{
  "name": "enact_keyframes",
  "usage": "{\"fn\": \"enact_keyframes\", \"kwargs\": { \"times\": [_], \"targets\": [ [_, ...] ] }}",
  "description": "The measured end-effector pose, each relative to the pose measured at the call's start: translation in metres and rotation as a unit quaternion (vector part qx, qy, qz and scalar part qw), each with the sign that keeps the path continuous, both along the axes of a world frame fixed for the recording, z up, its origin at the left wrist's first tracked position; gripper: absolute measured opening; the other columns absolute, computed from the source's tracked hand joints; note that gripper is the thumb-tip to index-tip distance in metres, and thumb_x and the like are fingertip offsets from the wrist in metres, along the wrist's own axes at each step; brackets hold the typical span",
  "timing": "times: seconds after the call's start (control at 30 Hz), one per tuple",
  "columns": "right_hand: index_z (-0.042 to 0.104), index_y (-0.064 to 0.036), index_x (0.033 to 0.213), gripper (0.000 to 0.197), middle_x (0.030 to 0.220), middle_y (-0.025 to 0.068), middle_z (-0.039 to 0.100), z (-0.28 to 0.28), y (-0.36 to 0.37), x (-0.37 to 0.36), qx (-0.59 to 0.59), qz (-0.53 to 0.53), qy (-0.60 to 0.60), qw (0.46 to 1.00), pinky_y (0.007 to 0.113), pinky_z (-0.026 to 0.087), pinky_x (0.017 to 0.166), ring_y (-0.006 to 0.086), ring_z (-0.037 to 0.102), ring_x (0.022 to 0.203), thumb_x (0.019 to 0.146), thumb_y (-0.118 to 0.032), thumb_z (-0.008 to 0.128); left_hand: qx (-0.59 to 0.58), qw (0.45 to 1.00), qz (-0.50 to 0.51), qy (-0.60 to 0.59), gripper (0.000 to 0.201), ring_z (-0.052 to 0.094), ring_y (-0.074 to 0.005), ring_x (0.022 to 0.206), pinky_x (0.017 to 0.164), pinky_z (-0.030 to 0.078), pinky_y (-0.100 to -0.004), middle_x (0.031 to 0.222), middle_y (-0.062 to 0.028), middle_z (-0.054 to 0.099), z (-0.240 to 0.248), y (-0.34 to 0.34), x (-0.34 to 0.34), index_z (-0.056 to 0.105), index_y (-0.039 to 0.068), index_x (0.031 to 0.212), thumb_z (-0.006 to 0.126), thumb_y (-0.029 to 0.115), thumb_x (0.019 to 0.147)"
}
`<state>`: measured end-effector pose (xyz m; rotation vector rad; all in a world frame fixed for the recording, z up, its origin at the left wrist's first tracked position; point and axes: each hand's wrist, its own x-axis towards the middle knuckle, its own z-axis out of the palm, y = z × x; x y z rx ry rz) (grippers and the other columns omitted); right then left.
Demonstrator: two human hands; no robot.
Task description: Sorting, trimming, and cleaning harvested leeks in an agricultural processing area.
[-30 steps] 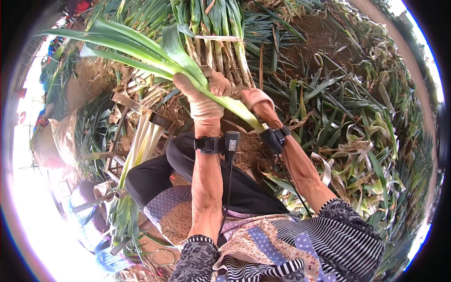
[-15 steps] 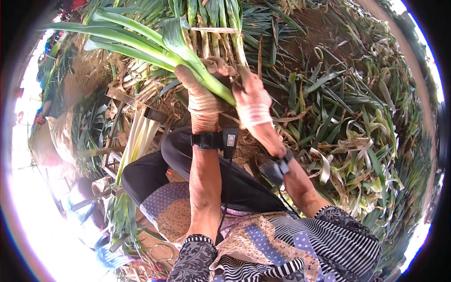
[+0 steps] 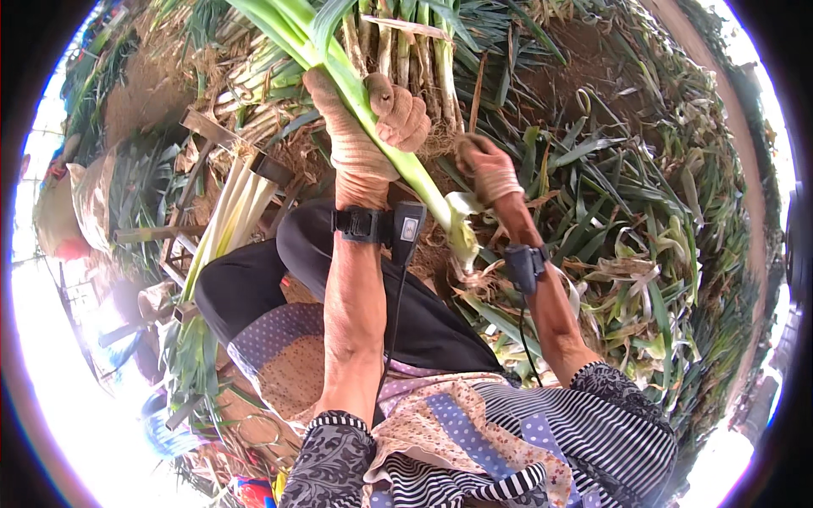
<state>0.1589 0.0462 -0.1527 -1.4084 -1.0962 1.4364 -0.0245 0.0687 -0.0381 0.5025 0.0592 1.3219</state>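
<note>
My left hand (image 3: 368, 127), its palm in a pale wrap, grips a thick leek (image 3: 349, 85) by the middle of its stalk. Green leaves point to the upper left, and the rooted white end slants down to the right. Close to that end, a pale outer layer (image 3: 464, 203) hangs loose from the stalk. My right hand (image 3: 489, 169) is just above and to the right of the root end, with its fingers curled closed. What they hold, if anything, is hidden. Beyond my left hand stands a bundle of leeks (image 3: 412, 59) bound with a pale band.
Stripped leaves (image 3: 601, 220) lie heaped on the right. At the left, trimmed leeks (image 3: 229, 203) rest in a metal frame (image 3: 207, 131) beside my knee. More leeks (image 3: 262, 72) with roots lie on the ground at the upper left. A pale sack (image 3: 93, 195) sits at the far left.
My right hand has moved from beside my left hand to the right, away from the stalk. The leek has swung steeper, its leaves shifting upward, and its root end now shows.
</note>
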Motion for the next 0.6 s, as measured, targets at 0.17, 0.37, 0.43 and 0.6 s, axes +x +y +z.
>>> {"fn": "enact_keyframes", "kwargs": {
  "times": [0.17,0.37,0.43,0.6],
  "targets": [
    [0.058,-0.0028,0.117,0.041,0.096,0.0047,0.064,0.091,-0.026,-0.004,0.022,0.128,-0.038,0.991,0.025,0.047,0.077,0.0085,0.056,0.084,0.086,-0.029,0.064,0.007,0.999,-0.002,0.04,0.067,0.029,-0.0055,0.036,0.035,0.026,-0.0201,0.044,0.0062,0.031,-0.008,0.004,-0.009,0.045,0.016,0.058,0.046,0.082,0.067],
    [0.067,-0.0039,0.099,0.028,0.083,0.0045,0.067,-0.004,-0.052,0.04,0.296,0.366,-0.333,0.817,0.024,0.049,0.061,0.0098,0.06,0.075,0.084,-0.028,0.066,-0.003,0.998,0.033,0.051,0.068,0.031,-0.0065,0.038,0.036,0.026,-0.0212,0.045,0.0059,0.032,-0.004,0.009,-0.009,0.046,0.015,0.058,0.047,0.083,0.066],
    [0.068,-0.0039,0.1,0.028,0.084,0.0037,0.067,0.003,-0.083,0.038,-0.281,0.105,-0.004,0.954,0.023,0.049,0.06,0.0088,0.06,0.071,0.079,-0.023,0.069,-0.011,0.996,0.064,0.064,0.068,0.031,-0.0069,0.039,0.036,0.027,-0.0215,0.046,0.0058,0.033,-0.003,0.005,-0.024,0.046,0.015,0.059,0.047,0.083,0.066],
    [0.067,-0.0084,0.093,0.027,0.066,-0.0016,0.055,-0.076,-0.18,0.12,-0.397,-0.002,0.075,0.915,0.027,0.038,0.046,0.0113,0.048,0.051,0.076,-0.03,0.069,-0.036,0.993,0.088,0.066,0.07,0.033,-0.0095,0.044,0.04,0.026,-0.024,0.048,0.0048,0.035,-0.005,0.01,-0.042,0.048,0.014,0.06,0.047,0.085,0.063]
  ]
}}
